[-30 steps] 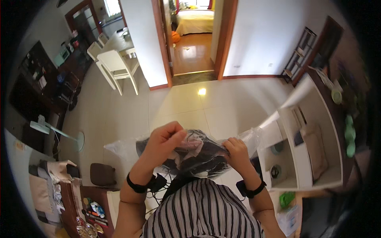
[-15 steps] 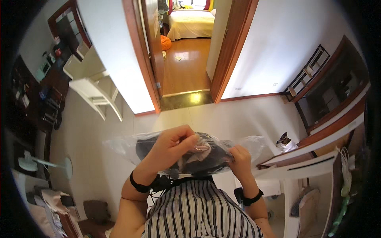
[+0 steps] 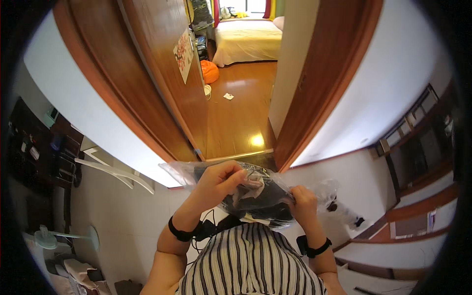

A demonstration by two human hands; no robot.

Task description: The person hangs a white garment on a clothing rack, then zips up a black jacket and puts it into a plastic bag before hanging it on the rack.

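A clear plastic bag (image 3: 268, 209) with something dark and bulky inside stretches across in front of my waist. My left hand (image 3: 221, 184) is closed at the top of the bag, thumb and fingers pinched together. Against its fingertips lies a crumpled pale piece (image 3: 250, 191), like paper or cloth; I cannot tell whether it is inside the plastic. On the other side, my right hand (image 3: 303, 202) grips the bag's gathered plastic. Loose clear plastic sticks out beyond both hands. What the dark contents are cannot be made out.
Ahead is an open doorway with a brown wooden door (image 3: 162, 64) on the left. Beyond it are a bed (image 3: 248, 42), an orange bag-like object (image 3: 210, 72) and a small white scrap (image 3: 228, 96) on the floor. A small white-and-dark dog (image 3: 351, 217) is at right, a white chair (image 3: 110, 169) left.
I have moved forward, so the doorway is much closer and larger. Both hands still hold the bag in much the same way. The dog now appears lower, nearer the bag's right end.
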